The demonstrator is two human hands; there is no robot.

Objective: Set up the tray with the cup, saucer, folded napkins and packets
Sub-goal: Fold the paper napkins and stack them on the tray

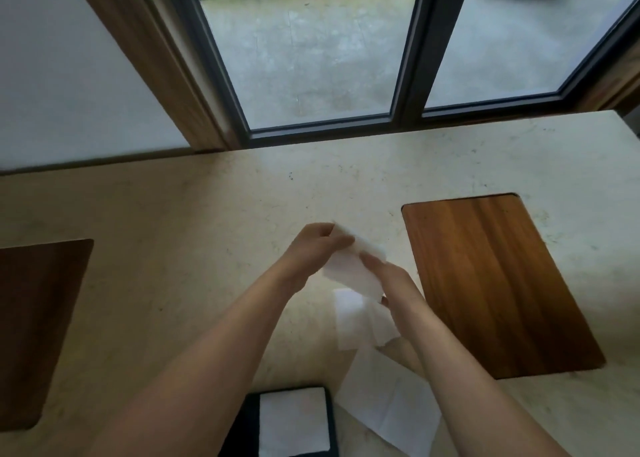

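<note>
Both my hands hold one white napkin (349, 271) above the middle of the pale stone counter (194, 221). My left hand (317, 245) pinches its far upper edge. My right hand (391, 276) grips its near right end. A second napkin (360, 321) lies flat on the counter just below. A third, larger unfolded napkin (388, 408) lies nearer me, partly under my right forearm. At the bottom edge a black tray (249, 422) holds a white napkin (294, 422). No cup, saucer or packets are in view.
A brown wooden board (491, 283) lies on the counter to the right of my hands. Another dark wooden board (34, 328) lies at the left edge. Behind the counter stand a dark-framed window (408, 76) and a wooden post (145, 58).
</note>
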